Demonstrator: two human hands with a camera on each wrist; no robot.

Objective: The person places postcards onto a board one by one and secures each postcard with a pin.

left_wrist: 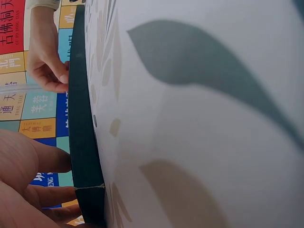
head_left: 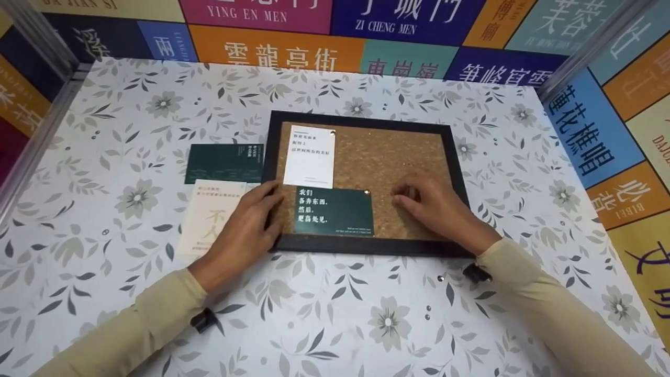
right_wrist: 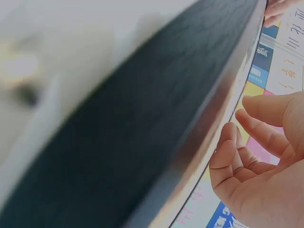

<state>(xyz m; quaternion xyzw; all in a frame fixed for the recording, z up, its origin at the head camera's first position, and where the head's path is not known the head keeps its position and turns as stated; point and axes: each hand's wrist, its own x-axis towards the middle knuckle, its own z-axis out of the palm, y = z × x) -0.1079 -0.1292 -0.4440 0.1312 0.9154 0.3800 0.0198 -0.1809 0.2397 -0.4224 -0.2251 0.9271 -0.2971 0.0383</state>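
A cork board (head_left: pixel 387 152) in a black frame (head_left: pixel 361 245) lies flat on the table. My left hand (head_left: pixel 243 228) rests at the frame's left side, its fingertips touching the border; the left wrist view shows those fingers (left_wrist: pixel 54 195) against the dark edge. Above the board's right half is my right hand (head_left: pixel 434 201), fingers loosely bent. In the right wrist view its thumb and fingers (right_wrist: pixel 261 133) stand apart, with nothing visible between them. A white card (head_left: pixel 310 157) and a green card (head_left: pixel 335 212) are on the cork, each with a round silver pin at its upper right corner.
Left of the board lie another green card (head_left: pixel 225 162) and a cream card (head_left: pixel 201 209), the latter partly behind my left hand. A small silver pin (head_left: pixel 440 278) lies on the floral tabletop (head_left: pixel 340 324) near the right wrist. Colourful lettered panels (head_left: pixel 293 52) border the table.
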